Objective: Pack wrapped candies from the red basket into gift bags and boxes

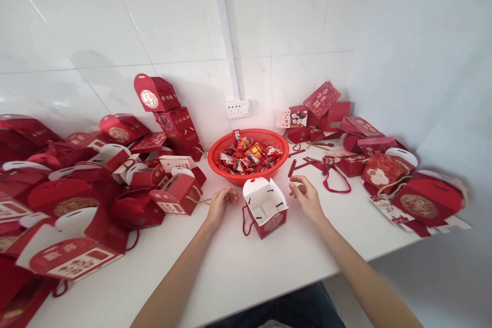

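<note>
A small red gift box point(273, 221) with a white inside stands open on the table between my hands. Its rounded lid flap is raised at the back, and a dark red cord handle point(246, 220) hangs down its left side. My left hand point(222, 206) rests just left of the box, fingers loosely curled, holding nothing. On the other side, my right hand point(306, 197) hovers near the table with its fingers apart and bent, also free of any object. Neither hand touches the box. Behind it sits a red plastic basket point(215, 156) full of wrapped sweets point(253, 152).
Many red gift boxes point(84, 192) crowd the left side, some stacked against the wall point(177, 20). More boxes point(426, 197) and loose cords point(338, 184) lie at the right. A power socket point(237, 108) is on the wall; the white table's point(230, 282) front edge is near me.
</note>
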`<state>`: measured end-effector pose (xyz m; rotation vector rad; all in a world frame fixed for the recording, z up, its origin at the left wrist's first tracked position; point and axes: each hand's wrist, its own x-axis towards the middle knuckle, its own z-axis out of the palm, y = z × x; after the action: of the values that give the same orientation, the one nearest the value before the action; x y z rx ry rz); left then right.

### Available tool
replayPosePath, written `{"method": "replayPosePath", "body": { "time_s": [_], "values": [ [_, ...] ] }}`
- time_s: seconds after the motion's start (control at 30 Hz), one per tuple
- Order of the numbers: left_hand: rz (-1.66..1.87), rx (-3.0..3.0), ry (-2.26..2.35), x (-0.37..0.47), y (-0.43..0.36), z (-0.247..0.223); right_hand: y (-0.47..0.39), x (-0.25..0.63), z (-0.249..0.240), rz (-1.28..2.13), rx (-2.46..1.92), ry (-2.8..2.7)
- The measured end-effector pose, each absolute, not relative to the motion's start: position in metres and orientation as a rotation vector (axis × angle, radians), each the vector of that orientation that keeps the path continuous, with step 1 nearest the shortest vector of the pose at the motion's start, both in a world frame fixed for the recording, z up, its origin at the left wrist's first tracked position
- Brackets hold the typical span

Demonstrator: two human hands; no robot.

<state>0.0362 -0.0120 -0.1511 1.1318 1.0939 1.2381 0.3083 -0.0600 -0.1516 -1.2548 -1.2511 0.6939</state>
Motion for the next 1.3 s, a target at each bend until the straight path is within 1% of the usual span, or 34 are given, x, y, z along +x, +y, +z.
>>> {"method": "replayPosePath", "body": {
  "time_s": [0.37, 1.3],
  "values": [
    [1.218, 1.109, 1.060, 0.035, -0.009, -0.155, -0.060, 0.309, -0.154, 0.727, -1.262, -1.241],
    [1.233, 1.118, 1.009, 0.033, -0.003, -0.161, -0.044, 0.317, -0.164, 0.632, -1.354, -1.240]
  ]
}}
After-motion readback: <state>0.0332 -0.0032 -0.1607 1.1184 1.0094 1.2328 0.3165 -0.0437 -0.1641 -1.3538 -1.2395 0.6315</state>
